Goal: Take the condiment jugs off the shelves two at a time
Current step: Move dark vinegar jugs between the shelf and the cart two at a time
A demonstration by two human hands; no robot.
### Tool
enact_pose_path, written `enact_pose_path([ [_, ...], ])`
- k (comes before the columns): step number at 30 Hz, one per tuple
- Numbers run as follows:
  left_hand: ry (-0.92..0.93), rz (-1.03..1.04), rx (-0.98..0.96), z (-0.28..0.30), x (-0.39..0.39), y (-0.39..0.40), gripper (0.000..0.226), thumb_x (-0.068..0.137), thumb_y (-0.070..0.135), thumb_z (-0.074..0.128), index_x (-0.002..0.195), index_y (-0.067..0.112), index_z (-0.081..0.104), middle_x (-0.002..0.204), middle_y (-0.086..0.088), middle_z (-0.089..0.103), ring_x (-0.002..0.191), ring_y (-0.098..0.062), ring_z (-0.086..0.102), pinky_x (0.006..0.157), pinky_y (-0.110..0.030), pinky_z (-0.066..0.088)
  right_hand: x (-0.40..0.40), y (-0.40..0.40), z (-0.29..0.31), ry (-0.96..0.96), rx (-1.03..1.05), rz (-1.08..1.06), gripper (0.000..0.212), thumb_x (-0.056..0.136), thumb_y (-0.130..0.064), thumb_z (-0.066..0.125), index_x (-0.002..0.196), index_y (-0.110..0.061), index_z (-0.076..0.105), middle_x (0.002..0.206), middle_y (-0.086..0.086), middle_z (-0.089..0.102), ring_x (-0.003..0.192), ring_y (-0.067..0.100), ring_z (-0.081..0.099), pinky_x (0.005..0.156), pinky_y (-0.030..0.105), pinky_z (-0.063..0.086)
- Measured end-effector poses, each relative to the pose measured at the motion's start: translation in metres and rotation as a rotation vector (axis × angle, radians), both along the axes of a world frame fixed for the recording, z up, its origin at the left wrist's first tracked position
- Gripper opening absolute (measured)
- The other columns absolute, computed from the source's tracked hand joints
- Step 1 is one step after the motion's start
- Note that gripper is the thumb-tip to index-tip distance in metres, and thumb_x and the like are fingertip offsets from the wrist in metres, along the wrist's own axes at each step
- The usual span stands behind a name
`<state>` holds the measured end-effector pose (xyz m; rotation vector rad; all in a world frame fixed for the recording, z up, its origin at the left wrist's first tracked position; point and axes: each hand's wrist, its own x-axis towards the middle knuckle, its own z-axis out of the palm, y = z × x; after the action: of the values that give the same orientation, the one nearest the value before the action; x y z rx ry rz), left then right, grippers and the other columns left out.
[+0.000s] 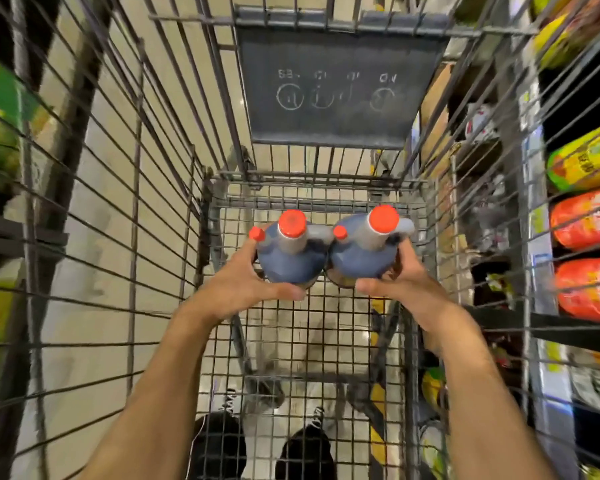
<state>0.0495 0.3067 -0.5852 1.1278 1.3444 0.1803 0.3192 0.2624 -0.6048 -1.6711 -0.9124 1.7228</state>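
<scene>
Two dark condiment jugs with orange-red caps stand side by side, touching, inside a wire shopping cart (pixel 160 140). My left hand (pixel 246 282) grips the left jug (pixel 291 258) from its left side, thumb curled under its near edge. My right hand (pixel 399 278) grips the right jug (pixel 361 258) from its right side in the same way. Each jug has a large cap on top, a small cap beside it and a grey handle. I cannot tell whether the jugs rest on the cart's mesh floor or hang just above it.
The cart's grey child-seat flap (pixel 336 88) stands at the far end. Store shelves (pixel 534 237) on the right hold red and yellow packets (pixel 589 216). Green goods (pixel 0 109) sit at the left. My black shoes show through the mesh below.
</scene>
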Motion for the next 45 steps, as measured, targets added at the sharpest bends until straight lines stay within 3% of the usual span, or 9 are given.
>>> enact_pose_path([
  [3, -0.009, -0.023, 0.015, -0.008, -0.005, 0.008, 0.103, 0.055, 0.036, 0.098, 0.142, 0.036, 0.042, 0.129, 0.016, 0.059, 0.12, -0.004, 0.056, 0.105, -0.021, 0.043, 0.001, 0.007, -0.002, -0.019, 0.003, 0.044, 0.077, 0.05, -0.024, 0.091, 0.115, -0.041, 0.051, 0.121, -0.017, 0.066, 0.119, 0.006, 0.06, 0.102, 0.029, 0.047],
  [6, -0.049, 0.004, 0.029, -0.014, -0.006, 0.011, 0.111, 0.043, 0.052, 0.099, 0.14, 0.04, 0.047, 0.132, 0.012, 0.063, 0.124, -0.01, 0.059, 0.11, -0.041, 0.045, 0.001, 0.014, -0.006, 0.013, 0.029, 0.025, 0.077, 0.053, -0.017, 0.088, 0.119, -0.036, 0.054, 0.123, -0.015, 0.067, 0.117, 0.003, 0.063, 0.092, 0.019, 0.051],
  [12, -0.15, 0.128, 0.095, -0.011, 0.008, 0.026, 0.076, 0.066, 0.013, 0.092, 0.128, 0.034, 0.053, 0.121, 0.012, 0.066, 0.101, 0.011, 0.065, 0.082, -0.01, 0.052, -0.004, 0.023, -0.003, 0.046, 0.154, 0.024, 0.098, 0.054, -0.021, 0.095, 0.141, -0.013, 0.051, 0.133, 0.003, 0.068, 0.121, 0.015, 0.066, 0.091, 0.024, 0.056],
  [18, -0.243, 0.186, -0.024, 0.005, 0.017, 0.033, 0.068, 0.066, 0.03, 0.086, 0.128, 0.026, 0.059, 0.118, 0.003, 0.074, 0.107, -0.014, 0.072, 0.089, -0.033, 0.058, -0.012, 0.024, 0.011, 0.157, 0.124, -0.11, 0.083, 0.069, -0.02, 0.084, 0.144, -0.019, 0.049, 0.129, -0.002, 0.071, 0.118, 0.018, 0.068, 0.091, 0.031, 0.058],
  [25, -0.333, 0.194, -0.176, 0.048, 0.026, 0.016, 0.054, 0.073, 0.044, 0.075, 0.121, 0.023, 0.065, 0.108, -0.002, 0.078, 0.098, -0.02, 0.075, 0.075, -0.038, 0.061, -0.016, 0.001, 0.063, 0.198, 0.054, -0.248, 0.062, 0.076, -0.023, 0.085, 0.131, -0.028, 0.057, 0.112, -0.005, 0.077, 0.103, 0.02, 0.075, 0.087, 0.039, 0.061],
  [29, -0.317, 0.12, -0.184, 0.088, 0.028, 0.01, 0.082, 0.056, 0.064, 0.083, 0.126, 0.027, 0.062, 0.111, -0.001, 0.077, 0.104, -0.023, 0.073, 0.089, -0.047, 0.058, -0.013, -0.023, 0.12, 0.225, 0.077, -0.296, 0.063, 0.079, -0.028, 0.074, 0.139, -0.027, 0.054, 0.12, -0.001, 0.075, 0.109, 0.022, 0.073, 0.09, 0.036, 0.06],
  [32, -0.32, 0.071, -0.146, 0.127, 0.028, 0.01, 0.091, 0.047, 0.075, 0.085, 0.121, 0.026, 0.065, 0.101, 0.002, 0.078, 0.09, -0.019, 0.075, 0.083, -0.046, 0.06, -0.015, -0.031, 0.166, 0.21, 0.117, -0.348, 0.065, 0.075, -0.032, 0.076, 0.137, -0.029, 0.056, 0.122, 0.002, 0.074, 0.111, 0.024, 0.072, 0.096, 0.042, 0.057],
  [39, -0.334, 0.007, 0.006, 0.259, 0.028, -0.002, 0.066, 0.06, 0.069, 0.078, 0.118, 0.041, 0.065, 0.11, 0.004, 0.077, 0.105, -0.024, 0.073, 0.097, -0.06, 0.052, -0.029, -0.047, 0.282, 0.202, 0.255, -0.467, 0.069, 0.073, -0.033, 0.076, 0.138, -0.022, 0.057, 0.116, 0.003, 0.077, 0.102, 0.023, 0.075, 0.08, 0.036, 0.062],
  [45, -0.397, -0.006, 0.134, 0.366, 0.019, -0.028, 0.086, 0.046, 0.075, 0.083, 0.12, 0.038, 0.063, 0.104, 0.005, 0.078, 0.094, -0.02, 0.075, 0.087, -0.05, 0.057, -0.046, -0.082, 0.387, 0.262, 0.39, -0.464, 0.05, 0.083, -0.02, 0.069, 0.132, -0.018, 0.06, 0.106, 0.003, 0.079, 0.09, 0.018, 0.077, 0.068, 0.029, 0.061],
])
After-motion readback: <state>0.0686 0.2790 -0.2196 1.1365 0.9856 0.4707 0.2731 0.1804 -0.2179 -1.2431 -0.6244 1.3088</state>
